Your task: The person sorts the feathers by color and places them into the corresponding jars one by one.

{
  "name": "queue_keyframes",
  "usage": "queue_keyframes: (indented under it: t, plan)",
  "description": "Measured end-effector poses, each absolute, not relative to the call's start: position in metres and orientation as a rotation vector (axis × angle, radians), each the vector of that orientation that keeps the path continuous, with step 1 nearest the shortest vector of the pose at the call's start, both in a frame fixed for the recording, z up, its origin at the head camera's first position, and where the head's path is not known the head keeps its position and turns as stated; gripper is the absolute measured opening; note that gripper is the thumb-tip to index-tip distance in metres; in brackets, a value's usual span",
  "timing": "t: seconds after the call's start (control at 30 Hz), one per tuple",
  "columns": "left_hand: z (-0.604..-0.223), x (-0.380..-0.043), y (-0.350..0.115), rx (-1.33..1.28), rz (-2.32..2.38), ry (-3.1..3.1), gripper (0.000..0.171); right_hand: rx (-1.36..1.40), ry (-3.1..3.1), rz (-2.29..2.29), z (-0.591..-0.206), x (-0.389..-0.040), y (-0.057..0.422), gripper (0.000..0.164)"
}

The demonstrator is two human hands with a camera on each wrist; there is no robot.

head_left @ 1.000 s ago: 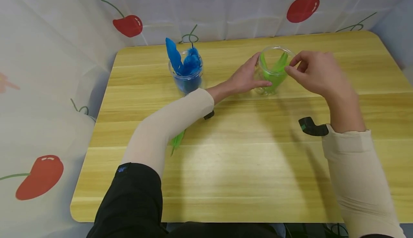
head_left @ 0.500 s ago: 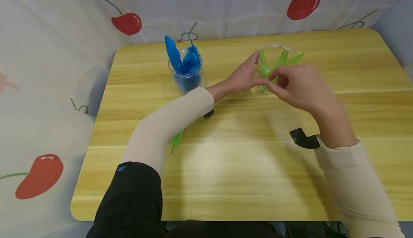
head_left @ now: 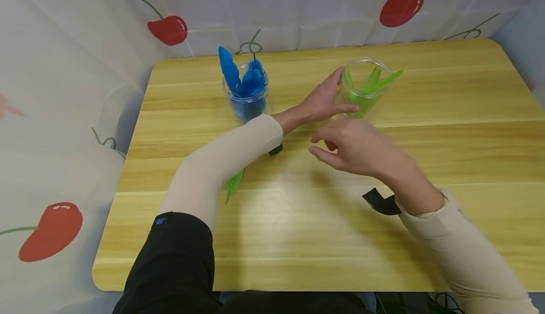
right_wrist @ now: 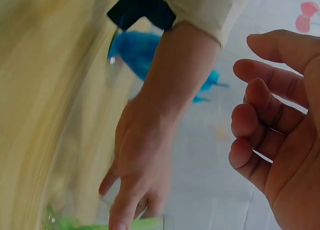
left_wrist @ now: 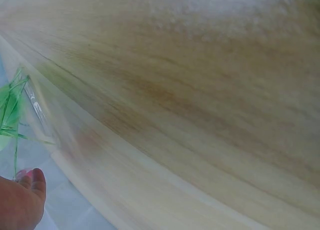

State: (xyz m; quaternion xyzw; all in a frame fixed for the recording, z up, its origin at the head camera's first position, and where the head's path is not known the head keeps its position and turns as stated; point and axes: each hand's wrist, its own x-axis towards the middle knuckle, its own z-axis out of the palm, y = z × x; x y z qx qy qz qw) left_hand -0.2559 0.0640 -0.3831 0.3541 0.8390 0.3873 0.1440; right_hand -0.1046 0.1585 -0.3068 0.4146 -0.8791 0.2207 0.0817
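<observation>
My left hand [head_left: 322, 100] holds the left side of a clear jar [head_left: 359, 94], thumb across its front. Several green feathers [head_left: 370, 81] stand in that jar, one leaning out over the right rim. Part of the left hand shows low in the left wrist view, beneath green feathers [left_wrist: 11, 105]. In front of the jar, over the table, my right hand [head_left: 357, 146] has loosely bent fingers and nothing between them. The right wrist view shows its fingers [right_wrist: 267, 85] apart from the thumb. Another green feather [head_left: 235, 183] lies on the table, partly hidden under the left forearm.
A second clear jar [head_left: 248, 101] with blue feathers [head_left: 230, 74] stands at the back left, behind the left forearm. The wooden table [head_left: 323, 238] reaches back to a white curtain [head_left: 289, 6] with printed cherries.
My right hand let go of a green feather, which now leans over the jar's right rim. It then moved left and toward the body. The left hand stayed on the jar.
</observation>
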Motion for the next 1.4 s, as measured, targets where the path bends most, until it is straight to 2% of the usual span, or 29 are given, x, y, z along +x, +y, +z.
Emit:
queue_keyframes:
  t: [0.27,0.57,0.83,0.97,1.17,1.4]
  plan:
    - [-0.381,-0.255,0.063,0.967,1.056,2.457,0.104,1.489,-2.502,0.494,-0.321,-0.094,0.121,0.014]
    - [-0.381,-0.256,0.064,0.930,1.055,2.443,0.105,1.714,-2.544,0.393,-0.341,-0.082,0.077,0.011]
    - [-0.382,-0.256,0.065,0.962,1.078,2.428,0.104,1.714,-2.473,0.277,-0.362,-0.078,0.046,0.017]
    - [-0.383,-0.255,0.064,0.956,1.072,2.422,0.105,1.712,-2.512,0.225,-0.371,-0.077,0.032,0.011]
    - [-0.383,-0.254,0.060,0.902,1.039,2.437,0.109,1.776,-2.625,0.148,-0.381,-0.076,0.016,0.034]
    - [-0.382,-0.256,0.065,0.957,1.078,2.412,0.105,1.768,-2.695,0.079,-0.384,-0.078,0.011,0.035]
